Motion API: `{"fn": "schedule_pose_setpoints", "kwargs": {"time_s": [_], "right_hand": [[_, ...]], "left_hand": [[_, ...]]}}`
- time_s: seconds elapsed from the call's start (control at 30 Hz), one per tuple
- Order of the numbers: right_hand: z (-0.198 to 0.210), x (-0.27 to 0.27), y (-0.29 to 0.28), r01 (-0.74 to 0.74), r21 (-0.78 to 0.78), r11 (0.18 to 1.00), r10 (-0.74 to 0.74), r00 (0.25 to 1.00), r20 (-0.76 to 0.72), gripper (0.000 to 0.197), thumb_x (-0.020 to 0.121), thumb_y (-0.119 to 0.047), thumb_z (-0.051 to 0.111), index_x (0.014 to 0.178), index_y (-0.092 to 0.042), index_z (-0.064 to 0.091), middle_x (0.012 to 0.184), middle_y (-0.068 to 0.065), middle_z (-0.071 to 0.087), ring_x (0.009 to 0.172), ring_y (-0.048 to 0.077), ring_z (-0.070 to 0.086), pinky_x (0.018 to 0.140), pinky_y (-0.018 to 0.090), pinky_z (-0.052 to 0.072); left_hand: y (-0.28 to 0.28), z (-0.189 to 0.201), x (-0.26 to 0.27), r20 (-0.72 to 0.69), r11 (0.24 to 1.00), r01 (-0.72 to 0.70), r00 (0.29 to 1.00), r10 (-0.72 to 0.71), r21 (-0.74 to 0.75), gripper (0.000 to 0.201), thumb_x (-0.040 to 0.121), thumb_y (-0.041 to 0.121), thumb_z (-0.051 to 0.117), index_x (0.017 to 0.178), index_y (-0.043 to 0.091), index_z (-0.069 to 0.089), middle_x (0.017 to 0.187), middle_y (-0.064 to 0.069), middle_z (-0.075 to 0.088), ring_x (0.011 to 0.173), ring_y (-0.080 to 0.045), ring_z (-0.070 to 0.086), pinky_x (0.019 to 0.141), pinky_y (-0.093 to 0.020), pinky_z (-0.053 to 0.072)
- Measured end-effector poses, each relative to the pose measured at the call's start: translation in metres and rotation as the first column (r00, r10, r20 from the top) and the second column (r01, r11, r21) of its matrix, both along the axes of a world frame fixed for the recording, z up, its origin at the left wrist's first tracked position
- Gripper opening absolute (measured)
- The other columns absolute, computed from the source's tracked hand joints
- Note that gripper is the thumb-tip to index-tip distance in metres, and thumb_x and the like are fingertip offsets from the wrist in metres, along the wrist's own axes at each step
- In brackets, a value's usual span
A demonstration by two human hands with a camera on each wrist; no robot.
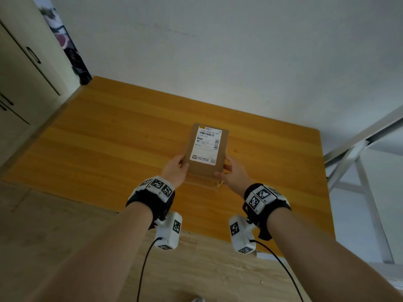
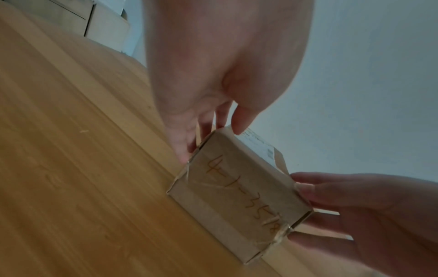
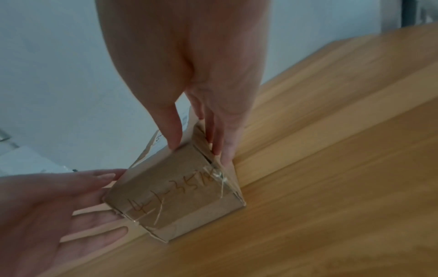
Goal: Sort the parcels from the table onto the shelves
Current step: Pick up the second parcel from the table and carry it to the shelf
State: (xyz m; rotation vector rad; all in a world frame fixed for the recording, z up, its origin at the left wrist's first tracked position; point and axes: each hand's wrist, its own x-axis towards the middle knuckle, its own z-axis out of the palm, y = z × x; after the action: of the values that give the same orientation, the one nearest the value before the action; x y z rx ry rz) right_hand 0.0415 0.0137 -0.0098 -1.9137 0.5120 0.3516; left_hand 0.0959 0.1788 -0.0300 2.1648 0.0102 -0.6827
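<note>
A brown cardboard parcel [image 1: 207,147] with a white shipping label on top lies in the middle of the wooden table [image 1: 109,138]. Orange handwritten numbers mark its near end [image 2: 237,196] [image 3: 175,193]. My left hand [image 1: 181,165] grips the near left corner, thumb on the top edge and fingers [image 2: 187,146] down the left side. My right hand [image 1: 226,171] grips the near right corner the same way, with its thumb [image 3: 174,142] on top and fingers along the right side. The parcel's bottom edge touches the tabletop.
A grey metal shelf frame [image 1: 357,153] stands to the right of the table. A cream cabinet [image 1: 21,73] with dark handles is at the left. A pale wall runs behind the table. Cables hang from both wrist cameras.
</note>
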Motion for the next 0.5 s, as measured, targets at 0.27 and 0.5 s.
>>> {"fn": "schedule_pose_setpoints", "kwargs": {"time_s": [0.27, 0.5], "right_hand": [[0.001, -0.012, -0.004, 0.102, 0.151, 0.983, -0.107, 0.994, 0.025, 0.076, 0.077, 0.007, 0.067, 0.144, -0.012, 0.036, 0.136, 0.015, 0.055, 0.126, 0.031, 0.052, 0.097, 0.053, 0.050], [0.049, -0.038, -0.015, 0.163, 0.279, 0.946, -0.204, 0.971, 0.127, 0.082, 0.076, 0.011, 0.068, 0.146, -0.015, 0.034, 0.135, 0.013, 0.055, 0.122, 0.030, 0.055, 0.096, 0.049, 0.051]], "left_hand": [[0.000, 0.017, -0.011, 0.048, 0.994, -0.092, 0.994, 0.096, -0.064, 0.046, 0.094, 0.010, 0.049, 0.139, 0.010, 0.044, 0.142, -0.007, 0.051, 0.130, -0.023, 0.049, 0.106, -0.042, 0.044], [-0.002, 0.082, -0.033, 0.080, 0.968, -0.138, 0.984, 0.157, -0.208, 0.050, 0.088, 0.004, 0.059, 0.136, 0.009, 0.048, 0.138, -0.007, 0.054, 0.124, -0.026, 0.054, 0.104, -0.046, 0.046]]}}
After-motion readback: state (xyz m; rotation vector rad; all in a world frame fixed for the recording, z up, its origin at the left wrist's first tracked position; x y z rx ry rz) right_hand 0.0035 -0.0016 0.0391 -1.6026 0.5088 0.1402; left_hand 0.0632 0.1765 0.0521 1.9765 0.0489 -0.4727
